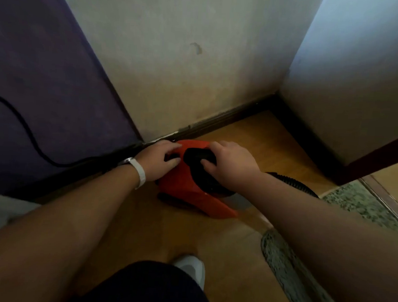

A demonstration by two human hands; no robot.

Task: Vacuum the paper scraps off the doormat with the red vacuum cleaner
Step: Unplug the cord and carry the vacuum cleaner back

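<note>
The red vacuum cleaner sits on the wooden floor close to the wall's skirting board. My left hand rests on its rear top, fingers pressed around a black part there. My right hand lies over the black handle on top, fingers curled onto it. A black ribbed hose leaves the vacuum toward the right. The grey-green doormat lies at the right, partly behind my right forearm. No paper scraps are discernible on it.
A purple panel stands at the left with a black cable running down it. A white wall corner and a dark door frame close in the right. My white shoe stands on the floor below.
</note>
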